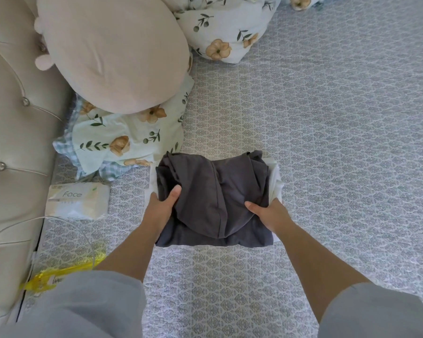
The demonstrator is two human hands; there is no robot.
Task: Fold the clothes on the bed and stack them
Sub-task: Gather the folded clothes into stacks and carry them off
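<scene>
A folded dark grey garment (213, 189) lies on top of a folded white garment (275, 176), whose edges show at the right and left of the stack. Both sit on the patterned bed sheet (327, 142). My left hand (163, 206) grips the stack's left side, thumb on top of the grey cloth, fingers hidden under it. My right hand (266, 214) grips the right side the same way, thumb on the grey cloth and fingers tucked beneath.
A beige round cushion (115, 52) and floral pillows (125, 140) lie at the upper left, with a floral duvet (227, 28) at the top. A tissue pack (77, 201) and yellow packet (59, 276) lie by the tufted headboard (12, 142).
</scene>
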